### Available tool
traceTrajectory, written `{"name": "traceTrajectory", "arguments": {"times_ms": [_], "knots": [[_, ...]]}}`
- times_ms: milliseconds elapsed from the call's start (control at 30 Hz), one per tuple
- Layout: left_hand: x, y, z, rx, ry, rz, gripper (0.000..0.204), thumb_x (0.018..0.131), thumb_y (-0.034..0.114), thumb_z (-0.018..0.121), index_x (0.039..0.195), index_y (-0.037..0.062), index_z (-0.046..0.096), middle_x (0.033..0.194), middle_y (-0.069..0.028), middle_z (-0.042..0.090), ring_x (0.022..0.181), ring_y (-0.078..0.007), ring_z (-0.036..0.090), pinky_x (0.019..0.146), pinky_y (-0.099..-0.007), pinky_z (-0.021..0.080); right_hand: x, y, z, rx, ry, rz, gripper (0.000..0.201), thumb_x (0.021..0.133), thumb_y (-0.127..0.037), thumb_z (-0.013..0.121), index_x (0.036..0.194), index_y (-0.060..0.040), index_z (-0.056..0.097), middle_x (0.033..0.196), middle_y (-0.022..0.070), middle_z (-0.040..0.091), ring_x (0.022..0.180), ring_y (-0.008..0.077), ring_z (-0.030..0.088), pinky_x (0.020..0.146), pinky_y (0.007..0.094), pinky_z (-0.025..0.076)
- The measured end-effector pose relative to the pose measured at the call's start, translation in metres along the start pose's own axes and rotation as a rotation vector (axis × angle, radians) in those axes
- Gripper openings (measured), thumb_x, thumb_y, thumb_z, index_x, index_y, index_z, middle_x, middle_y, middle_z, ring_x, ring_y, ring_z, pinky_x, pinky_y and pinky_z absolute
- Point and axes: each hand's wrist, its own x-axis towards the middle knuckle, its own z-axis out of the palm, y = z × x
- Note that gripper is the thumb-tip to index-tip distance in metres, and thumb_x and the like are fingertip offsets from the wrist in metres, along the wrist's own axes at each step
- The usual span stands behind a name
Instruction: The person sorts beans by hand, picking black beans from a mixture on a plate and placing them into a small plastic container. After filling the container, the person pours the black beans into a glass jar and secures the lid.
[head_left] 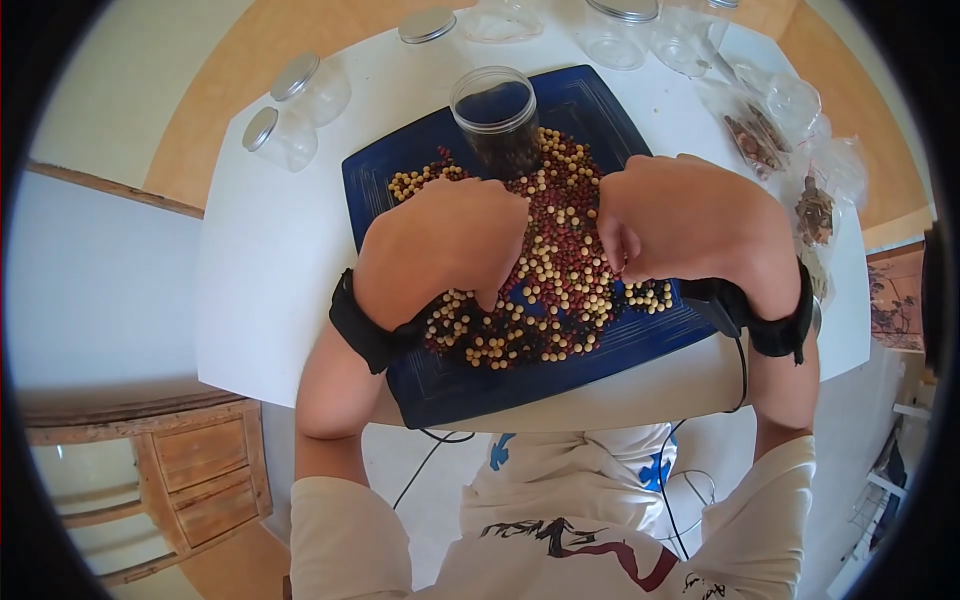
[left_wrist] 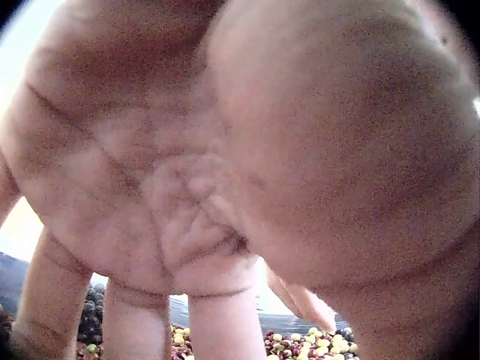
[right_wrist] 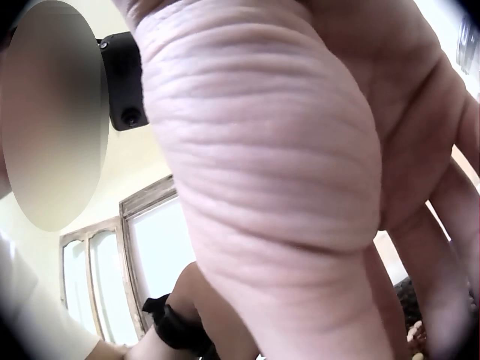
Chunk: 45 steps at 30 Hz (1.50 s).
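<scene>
A dark blue tray point(head_left: 430, 395) holds a spread of mixed beans point(head_left: 560, 245), yellow, red and black. An open clear jar point(head_left: 497, 115) with black beans inside stands at the tray's far side. My left hand point(head_left: 440, 235) hangs over the left part of the beans, its fingers point(left_wrist: 225, 322) reaching down, fairly straight. Over the right part is my right hand point(head_left: 695, 220), thumb and fingers pointing down close to the beans. Its fingertips are largely hidden, and I cannot tell whether they pinch a bean.
Two lidded clear jars point(head_left: 315, 90) point(head_left: 285, 140) stand at the left of the white table point(head_left: 270, 230). Another jar point(head_left: 615, 45) is at the back, near a loose silver lid point(head_left: 427, 25). Plastic bags point(head_left: 755, 140) lie along the right side. A cable point(head_left: 742, 375) hangs at the right wrist.
</scene>
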Motion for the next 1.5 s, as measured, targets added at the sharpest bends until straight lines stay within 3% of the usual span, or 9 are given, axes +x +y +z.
{"name": "traceTrajectory", "arguments": {"times_ms": [100,300,367,600,633,1067,1100,1200,1500], "knots": [[0.002,-0.001,0.006,0.021,0.044,0.008,0.021,0.064,0.017,0.092,0.080,0.0105,0.080,0.094,-0.0120,0.076,0.093,-0.0348,0.073,0.084,-0.0433,0.057,-0.004,0.018,0.030,0.016,0.167,-0.050,0.015,0.080,-0.018,0.073,0.093,-0.0113,0.068,0.094,0.0104,0.069,0.095,0.0345,0.067,0.079,0.0426,0.054],[-0.008,-0.001,-0.006,0.026,0.119,0.012,0.017,0.071,0.017,0.088,0.082,0.0089,0.079,0.083,-0.0116,0.075,0.088,-0.0323,0.073,0.076,-0.0422,0.058,0.004,-0.006,0.013,-0.095,-0.022,0.028,0.011,0.082,-0.012,0.067,0.092,-0.0076,0.066,0.092,0.0124,0.069,0.096,0.0361,0.068,0.083,0.0423,0.053],[-0.010,-0.011,-0.008,0.029,0.476,0.198,0.014,0.078,0.015,0.086,0.088,0.0068,0.081,0.075,-0.0058,0.074,0.070,-0.0235,0.070,0.066,-0.0352,0.055,0.003,-0.003,0.021,-0.094,0.061,-0.033,0.010,0.083,-0.012,0.066,0.091,-0.0073,0.066,0.091,0.0128,0.068,0.093,0.0366,0.067,0.083,0.0427,0.053],[-0.019,-0.012,-0.037,-0.071,1.095,0.143,0.013,0.087,0.017,0.085,0.094,0.0067,0.079,0.075,-0.0016,0.064,0.066,-0.0114,0.057,0.061,-0.0284,0.046,0.000,0.001,0.031,-0.014,0.236,-0.191,0.010,0.083,-0.013,0.067,0.091,-0.0066,0.066,0.091,0.0134,0.067,0.092,0.0371,0.066,0.082,0.0429,0.052],[-0.016,-0.016,-0.036,-0.045,1.151,0.123,0.014,0.086,0.018,0.085,0.094,0.0072,0.079,0.075,-0.0005,0.063,0.065,-0.0111,0.055,0.061,-0.0287,0.045,0.003,-0.007,0.023,-0.039,0.110,-0.124,0.012,0.083,-0.012,0.067,0.093,-0.0060,0.065,0.092,0.0140,0.067,0.093,0.0373,0.066,0.081,0.0430,0.052],[-0.007,-0.036,-0.032,0.011,1.198,0.058,0.016,0.083,0.016,0.086,0.094,0.0061,0.079,0.071,-0.0011,0.060,0.061,-0.0122,0.054,0.060,-0.0303,0.046,0.018,-0.015,-0.016,0.098,-0.125,-0.115,0.010,0.085,-0.012,0.073,0.092,-0.0060,0.069,0.089,0.0107,0.072,0.094,0.0330,0.069,0.081,0.0429,0.055],[-0.006,-0.037,-0.032,0.036,1.216,0.060,0.016,0.082,0.014,0.086,0.094,0.0058,0.079,0.071,-0.0017,0.060,0.061,-0.0129,0.055,0.061,-0.0309,0.047,0.022,-0.014,-0.016,0.139,0.015,-0.193,0.008,0.087,-0.010,0.078,0.092,-0.0039,0.080,0.087,0.0096,0.079,0.076,0.0286,0.074,0.072,0.0383,0.058],[-0.002,-0.041,-0.029,0.072,1.239,0.065,0.016,0.082,0.013,0.085,0.095,0.0055,0.079,0.070,-0.0028,0.060,0.061,-0.0147,0.057,0.061,-0.0321,0.048,0.032,-0.010,-0.007,0.187,0.385,-0.233,0.008,0.088,-0.007,0.078,0.094,-0.0021,0.079,0.086,0.0095,0.079,0.074,0.0249,0.075,0.069,0.0335,0.058],[-0.006,-0.035,-0.028,0.076,1.193,0.016,0.016,0.081,0.010,0.083,0.096,0.0059,0.080,0.070,-0.0057,0.061,0.063,-0.0201,0.061,0.063,-0.0347,0.049,0.059,-0.015,-0.003,0.306,0.804,-0.164,0.013,0.089,-0.005,0.076,0.100,0.0009,0.080,0.082,0.0209,0.076,0.072,0.0344,0.075,0.071,0.0383,0.059]]}}
